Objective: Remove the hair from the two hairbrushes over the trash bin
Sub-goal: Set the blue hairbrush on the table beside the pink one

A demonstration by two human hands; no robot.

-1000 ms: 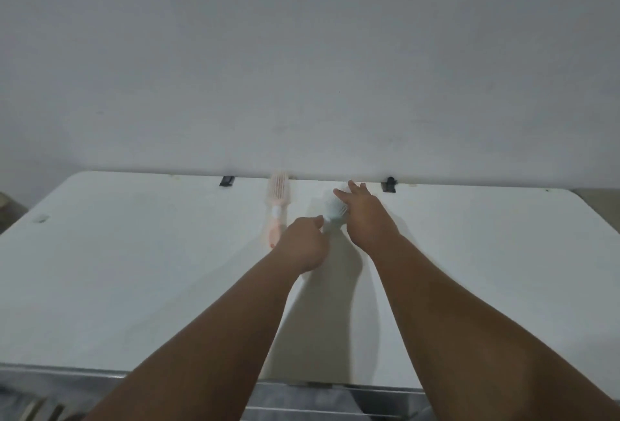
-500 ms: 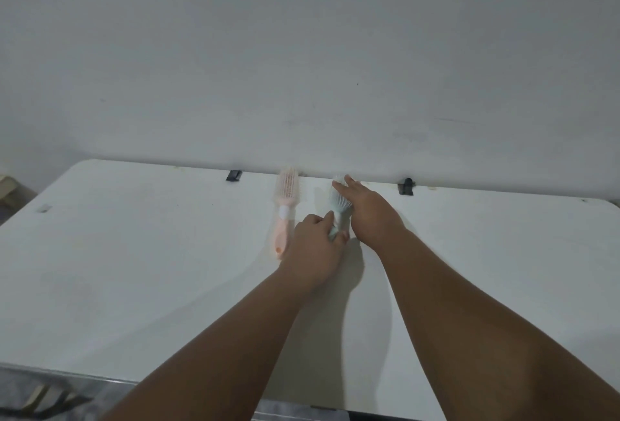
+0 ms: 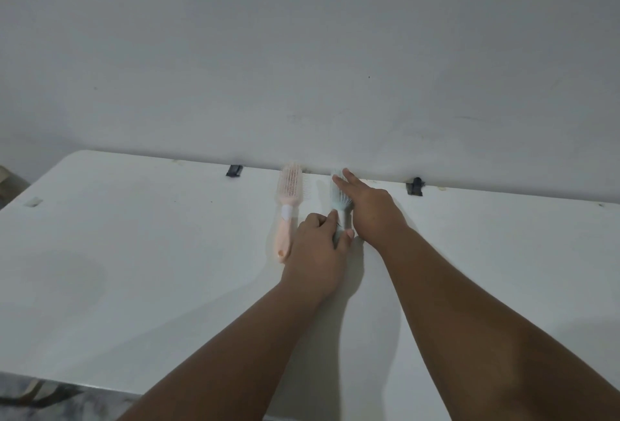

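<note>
Leftmost, a white table [image 3: 117, 269] spans the view, its far edge set against a plain grey-white wall [image 3: 302, 51]. A small pale mark [image 3: 33, 201] lies near the table's left corner. Further right, a black clip [image 3: 234, 170] sits on the far edge. Next comes the pink hairbrush [image 3: 288, 200], lying flat with its bristled head toward the wall and its handle toward the viewer; no hand touches it, and its handle end lies just beside the left wrist. The left hand [image 3: 318, 246] rests palm down on the table with its fingers [image 3: 332, 219] curled around the handle of the light blue hairbrush [image 3: 339, 199], which lies parallel to the pink one and just to its right, head also toward the wall. The thumb shows on the right side of that handle, so the grasp is closed on it. The right hand [image 3: 372, 209] lies over the right side of the blue brush head, fingers extended and loosely spread, fingertips reaching the head's far end; it presses or rests there without a closed grasp. Whether hair remains in either brush cannot be told. Both bare forearms extend from the lower edge. Rightmost, a second black clip [image 3: 415, 185] sits on the far edge.
</note>
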